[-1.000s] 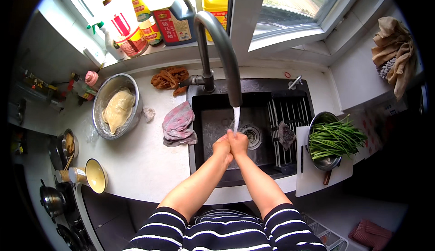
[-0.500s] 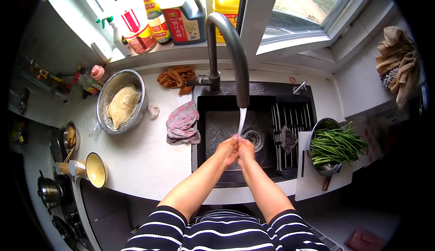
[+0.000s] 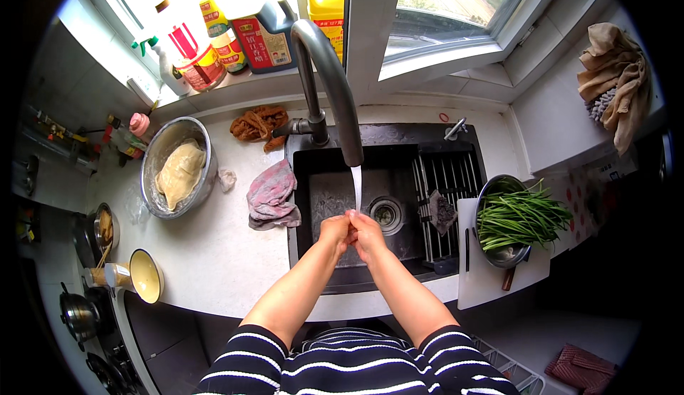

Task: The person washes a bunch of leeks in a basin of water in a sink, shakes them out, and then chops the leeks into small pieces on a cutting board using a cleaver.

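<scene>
My left hand (image 3: 335, 231) and my right hand (image 3: 365, 235) are pressed together over the black sink (image 3: 324, 188). Their fingers are curled against each other, and whatever may lie between them is hidden. A stream of water (image 3: 357, 185) runs from the grey gooseneck faucet (image 3: 347, 121) onto the fingertips. Below and to the right of the hands is the round drain (image 3: 385, 215) in the basin floor. A drying rack (image 3: 434, 174) of dark bars covers the sink's right side, with a grey mesh scrubber (image 3: 442, 212) on it.
Left on the counter (image 3: 206, 260) stand a metal bowl of dough (image 3: 179, 173), a pinkish-grey cloth (image 3: 272, 197), a brown cloth (image 3: 258, 124) and a yellow bowl (image 3: 146, 275). At right, a bowl of green chives (image 3: 520, 213) sits on a white cutting board (image 3: 474, 288). Bottles (image 3: 263, 42) line the windowsill.
The view has turned a little, so the scene sits farther left. Both hands stay together under the running water, with only a slight shift of the fingers.
</scene>
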Tool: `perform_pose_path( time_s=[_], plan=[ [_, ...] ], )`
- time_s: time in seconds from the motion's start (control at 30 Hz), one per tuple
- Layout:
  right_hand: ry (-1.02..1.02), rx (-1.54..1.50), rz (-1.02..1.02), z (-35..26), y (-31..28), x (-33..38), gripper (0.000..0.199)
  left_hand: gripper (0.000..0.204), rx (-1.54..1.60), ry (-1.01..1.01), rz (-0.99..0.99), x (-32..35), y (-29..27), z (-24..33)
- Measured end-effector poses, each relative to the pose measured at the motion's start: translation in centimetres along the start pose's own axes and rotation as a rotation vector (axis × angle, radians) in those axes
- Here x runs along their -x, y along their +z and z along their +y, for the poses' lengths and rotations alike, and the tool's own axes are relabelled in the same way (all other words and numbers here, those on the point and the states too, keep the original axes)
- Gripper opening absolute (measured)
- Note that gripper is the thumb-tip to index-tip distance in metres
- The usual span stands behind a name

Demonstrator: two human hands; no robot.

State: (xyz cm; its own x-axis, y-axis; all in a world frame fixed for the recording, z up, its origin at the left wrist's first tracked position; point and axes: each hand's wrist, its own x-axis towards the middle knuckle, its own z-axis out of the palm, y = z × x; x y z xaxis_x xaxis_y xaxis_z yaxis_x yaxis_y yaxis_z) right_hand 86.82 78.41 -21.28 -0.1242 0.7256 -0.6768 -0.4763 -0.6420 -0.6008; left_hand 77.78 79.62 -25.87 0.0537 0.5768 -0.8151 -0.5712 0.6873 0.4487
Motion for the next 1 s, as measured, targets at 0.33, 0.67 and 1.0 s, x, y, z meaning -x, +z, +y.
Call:
perform_pose_path(
  time_s=[0.33,0.67,1.0],
  plan=[
    [-0.173,0.425,0.295,-0.5,-2.4,-2.6,0.015,0.076,-0.457,0.648,0.207,1.9,1.3,8.0],
    [-0.425,0.441,0.344,1.0,-2.6,-3.6,0.015,0.071,-0.414,1.091,0.22,0.3,-0.4,16.3],
    [-0.496,0.415,0.041,-10.0,2.9,6.5,0.017,0.046,-0.261,0.564,-0.188,12.7,1.4,10.3]
  ],
)
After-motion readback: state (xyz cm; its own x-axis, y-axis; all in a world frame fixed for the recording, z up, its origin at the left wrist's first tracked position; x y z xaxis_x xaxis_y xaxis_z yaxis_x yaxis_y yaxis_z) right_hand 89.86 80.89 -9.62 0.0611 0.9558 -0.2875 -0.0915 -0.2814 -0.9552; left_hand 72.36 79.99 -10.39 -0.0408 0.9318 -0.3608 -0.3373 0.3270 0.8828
